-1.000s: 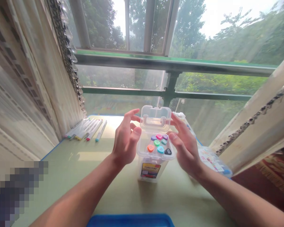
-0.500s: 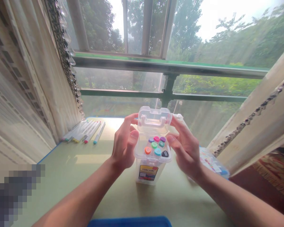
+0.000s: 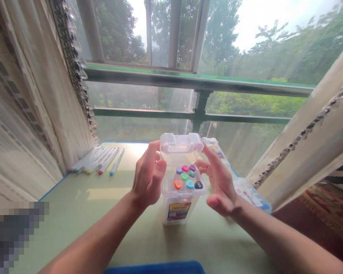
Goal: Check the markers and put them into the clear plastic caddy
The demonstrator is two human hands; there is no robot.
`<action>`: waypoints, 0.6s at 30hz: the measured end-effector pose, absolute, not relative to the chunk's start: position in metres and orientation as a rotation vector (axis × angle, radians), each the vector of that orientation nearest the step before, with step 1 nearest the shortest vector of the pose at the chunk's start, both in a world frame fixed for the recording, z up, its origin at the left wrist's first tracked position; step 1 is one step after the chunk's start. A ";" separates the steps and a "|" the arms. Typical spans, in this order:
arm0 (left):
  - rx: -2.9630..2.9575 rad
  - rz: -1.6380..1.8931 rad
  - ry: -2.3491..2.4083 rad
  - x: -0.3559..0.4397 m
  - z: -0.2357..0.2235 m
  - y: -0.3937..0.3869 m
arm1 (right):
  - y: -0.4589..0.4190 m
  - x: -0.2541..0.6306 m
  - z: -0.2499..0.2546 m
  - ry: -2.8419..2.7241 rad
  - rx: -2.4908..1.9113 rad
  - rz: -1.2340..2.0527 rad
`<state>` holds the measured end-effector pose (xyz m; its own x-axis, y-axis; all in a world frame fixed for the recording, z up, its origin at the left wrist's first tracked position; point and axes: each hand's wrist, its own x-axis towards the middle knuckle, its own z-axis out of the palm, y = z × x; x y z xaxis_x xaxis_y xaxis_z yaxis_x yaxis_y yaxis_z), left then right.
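Observation:
A clear plastic marker box (image 3: pixel 175 198) stands upright on the table, its hinged lid (image 3: pixel 181 146) raised at the back. Inside are several markers (image 3: pixel 184 176), caps up, in orange, green, pink, purple, blue and black. My left hand (image 3: pixel 149 175) grips the left side of the box, fingers reaching behind the lid and thumb by the rim. On the other side, my right hand (image 3: pixel 221 179) has its fingers apart. Its index fingertip is at the lid's right edge, while its thumb is away from the box.
Loose white markers (image 3: pixel 104 160) lie in a row at the table's far left. A white case (image 3: pixel 214 146) sits behind my right hand, with a clear blue-edged pack (image 3: pixel 250 192) to its right. A blue object (image 3: pixel 157 268) shows at the near edge. Curtains (image 3: pixel 45 76) flank the window.
My right thumb has come off the box rim and swung down and outward, opening that hand. The lid has tilted slightly. My left hand stays at the box.

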<state>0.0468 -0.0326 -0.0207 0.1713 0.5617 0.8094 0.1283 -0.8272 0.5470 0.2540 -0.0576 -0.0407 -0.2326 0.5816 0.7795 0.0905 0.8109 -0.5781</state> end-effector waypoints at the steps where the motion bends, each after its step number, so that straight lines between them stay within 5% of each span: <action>1: 2.101 1.701 0.658 0.047 -0.020 -0.033 | -0.057 0.254 -0.041 -1.790 -0.520 0.437; 18: 2.106 1.706 0.459 0.045 -0.031 -0.026 | -0.066 0.250 -0.031 -1.826 -0.617 0.262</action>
<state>0.0448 -0.0258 -0.0309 0.2051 0.4837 0.8508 0.0089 -0.8702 0.4926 0.2496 -0.0656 -0.0309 -0.2283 0.5324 0.8151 0.2814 0.8376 -0.4683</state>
